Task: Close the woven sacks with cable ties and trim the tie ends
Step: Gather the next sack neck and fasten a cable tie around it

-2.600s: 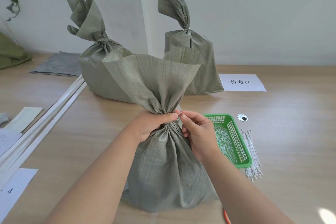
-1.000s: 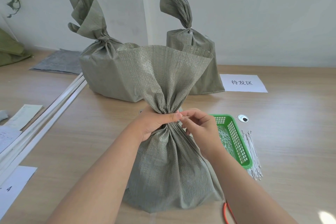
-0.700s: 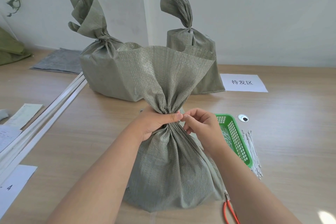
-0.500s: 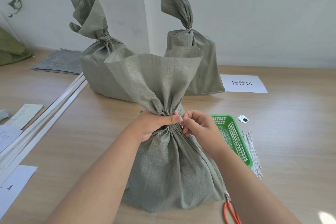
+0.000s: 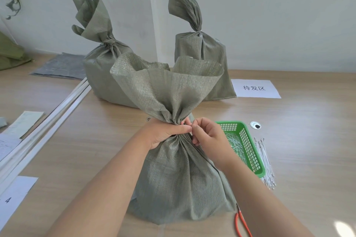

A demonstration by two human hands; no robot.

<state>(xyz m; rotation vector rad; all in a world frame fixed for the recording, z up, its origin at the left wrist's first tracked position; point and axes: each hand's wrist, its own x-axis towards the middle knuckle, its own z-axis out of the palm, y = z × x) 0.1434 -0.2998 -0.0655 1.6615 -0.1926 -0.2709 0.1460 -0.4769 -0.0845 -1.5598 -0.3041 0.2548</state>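
A grey-green woven sack stands on the table in front of me, its top gathered into a neck and its mouth flaring above. My left hand grips the neck from the left. Against the neck's right side, my right hand pinches something small with curled fingers; the tie itself is hidden behind the fingers. Red-handled cutters lie by the sack's right foot. Loose white cable ties lie to the right of a green basket.
Two tied sacks stand behind, one at the left and one at the right. A white label sheet lies beside them. White strips run along the left, with papers near the front edge. The basket holds cut tie ends.
The sack's flared mouth has turned and shifted a little while both hands stayed at the neck. My right hand's fingers worked slightly against the neck.
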